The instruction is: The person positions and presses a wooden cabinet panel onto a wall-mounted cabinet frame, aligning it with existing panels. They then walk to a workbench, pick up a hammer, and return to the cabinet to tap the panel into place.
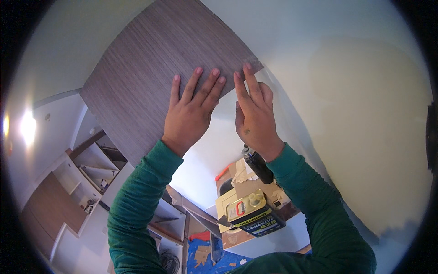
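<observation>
- Step, judging from the pose: the person is pressing or steadying the wood-grain panel [155,50] near its lower edge, probably seating or smoothing it.
- Panel is filling the upper middle of the view, tilting across it; its right corner is ending beside the pale wall [374,137]. A white surface [200,164] is showing below the edge.
- Next move is likely calling for even, flat pressure along that edge and out to the corner; a lifting corner would be the thing to watch.
- Left hand [189,116]: back is facing the camera, four fingers are spreading slightly and reaching up, tips lying on the panel face. Nothing is being gripped; thumb is mostly hiding.
- Right hand [258,116]: two fingers are extending toward the panel's right corner, tips meeting its edge; the others are curling in, thumb is tucking at the side. No grasp is showing; how hard it is pushing, cannot tell.
- Arms: both green sleeves [137,205] are rising from the lower edge, leaning inward, hands working near each other but apart.
- Below: a black-and-yellow tin [260,221] and a dark bottle [259,166] are standing near the right forearm, out of both hands.
</observation>
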`<state>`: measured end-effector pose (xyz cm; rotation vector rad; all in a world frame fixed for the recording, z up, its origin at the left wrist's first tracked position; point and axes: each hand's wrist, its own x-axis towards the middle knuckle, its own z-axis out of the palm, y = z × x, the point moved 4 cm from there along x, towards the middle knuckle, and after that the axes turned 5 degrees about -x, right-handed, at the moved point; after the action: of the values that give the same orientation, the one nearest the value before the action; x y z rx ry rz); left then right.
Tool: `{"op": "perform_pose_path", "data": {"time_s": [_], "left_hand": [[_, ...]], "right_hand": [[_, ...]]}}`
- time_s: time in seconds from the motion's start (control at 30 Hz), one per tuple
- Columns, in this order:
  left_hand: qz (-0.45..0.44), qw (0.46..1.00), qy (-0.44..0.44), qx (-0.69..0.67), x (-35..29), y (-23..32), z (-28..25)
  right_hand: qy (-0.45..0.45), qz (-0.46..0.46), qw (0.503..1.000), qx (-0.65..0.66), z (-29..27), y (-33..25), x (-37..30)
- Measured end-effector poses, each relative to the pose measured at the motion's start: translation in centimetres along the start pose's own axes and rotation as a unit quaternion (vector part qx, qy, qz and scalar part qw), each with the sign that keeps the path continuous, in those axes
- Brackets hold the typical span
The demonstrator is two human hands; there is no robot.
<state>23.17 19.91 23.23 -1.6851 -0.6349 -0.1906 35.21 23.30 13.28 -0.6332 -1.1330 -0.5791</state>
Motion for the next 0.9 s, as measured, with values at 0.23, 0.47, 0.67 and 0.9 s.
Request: {"op": "perform_pose_path", "data": {"time_s": [0.23, 0.47, 0.67, 0.9], "left_hand": [[0.004, 1.000, -0.004, 0.000, -0.1, 0.0, 0.2], [0.008, 1.000, -0.010, -0.004, 0.1, -0.1, 0.3], [0.009, 1.000, -0.010, -0.005, -0.1, -0.1, 0.6], [0.008, 1.000, -0.012, -0.006, 0.0, -0.1, 0.6]], "right_hand": [[-0.036, 0.023, 0.999, -0.002, 0.5, 0.3, 0.0], [-0.033, 0.011, 0.999, -0.002, 0.9, 1.5, 0.5], [-0.051, 0.029, 0.998, 0.001, 0.9, 1.3, 0.5], [-0.060, 0.037, 0.997, 0.006, 0.9, 1.4, 0.5]]}}
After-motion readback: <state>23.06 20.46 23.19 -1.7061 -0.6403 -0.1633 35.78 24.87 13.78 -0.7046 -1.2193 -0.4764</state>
